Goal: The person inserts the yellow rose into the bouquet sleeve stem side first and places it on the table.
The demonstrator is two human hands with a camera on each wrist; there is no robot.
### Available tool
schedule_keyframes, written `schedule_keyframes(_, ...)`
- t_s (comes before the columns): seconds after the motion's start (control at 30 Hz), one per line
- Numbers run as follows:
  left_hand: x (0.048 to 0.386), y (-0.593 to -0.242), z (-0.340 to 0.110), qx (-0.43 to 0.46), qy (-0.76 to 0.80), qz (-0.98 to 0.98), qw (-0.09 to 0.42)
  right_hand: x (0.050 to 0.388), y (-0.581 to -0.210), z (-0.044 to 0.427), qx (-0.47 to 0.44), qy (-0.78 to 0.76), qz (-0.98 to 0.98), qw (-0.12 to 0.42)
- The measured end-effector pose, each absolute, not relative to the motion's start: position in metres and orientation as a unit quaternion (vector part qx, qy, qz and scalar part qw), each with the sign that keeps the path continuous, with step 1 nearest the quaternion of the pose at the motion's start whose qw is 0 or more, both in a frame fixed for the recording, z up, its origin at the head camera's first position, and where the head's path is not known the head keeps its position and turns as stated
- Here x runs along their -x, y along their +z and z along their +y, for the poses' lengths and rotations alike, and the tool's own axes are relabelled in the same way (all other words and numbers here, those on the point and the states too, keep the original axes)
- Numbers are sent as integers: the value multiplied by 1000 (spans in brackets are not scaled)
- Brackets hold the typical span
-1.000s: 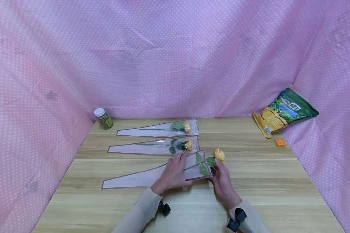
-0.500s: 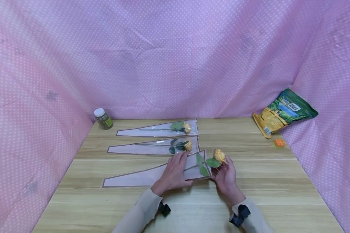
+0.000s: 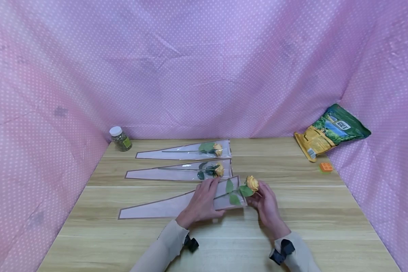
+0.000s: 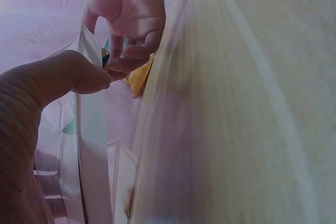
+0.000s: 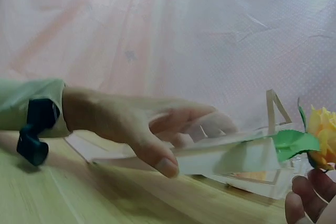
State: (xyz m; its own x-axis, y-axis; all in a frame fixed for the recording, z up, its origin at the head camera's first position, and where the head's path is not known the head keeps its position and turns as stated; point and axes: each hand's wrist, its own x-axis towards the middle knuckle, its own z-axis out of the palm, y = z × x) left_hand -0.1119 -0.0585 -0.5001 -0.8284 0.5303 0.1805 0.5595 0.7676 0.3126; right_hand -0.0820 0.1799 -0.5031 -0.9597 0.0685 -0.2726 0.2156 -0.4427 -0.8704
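Observation:
In the head view a yellow rose [image 3: 252, 183] pokes from the wide right end of a clear, white-backed flower sleeve [image 3: 156, 209]. Its stem and some green leaves lie inside. My left hand [image 3: 201, 202] grips the sleeve near that end, fingers spread over the top and thumb along the near edge. In the left wrist view the sleeve [image 4: 94, 150] stands slightly raised, its mouth parted. My right hand [image 3: 266, 206] holds the rose just under its bloom; the right wrist view shows fingertips [image 5: 310, 198] beneath the petals [image 5: 323, 135]. The exact pinch point is partly hidden.
Behind lie two more sleeves, a nearer one [image 3: 170, 174] and a farther one [image 3: 163, 154], each with a yellow rose inside. A white-capped jar [image 3: 121, 139] stands back left. At the right are a green-and-yellow bag [image 3: 333, 130] and an orange block [image 3: 326, 167].
The rose has shifted slightly left, its leaves farther into the sleeve. My right hand has moved a little right and round to the bloom. The left hand keeps its place.

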Motion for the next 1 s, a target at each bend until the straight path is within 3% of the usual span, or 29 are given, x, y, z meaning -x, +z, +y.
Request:
schedule_keyframes(0.53, 113, -501, -59, 292, -170, -940, 38, 80, -498, 187, -89, -792, 604, 3)
schedule_keyframes(1.0, 113, -502, -58, 297, -170, -939, 42, 79, -502, 195, 31, -789, 612, -45)
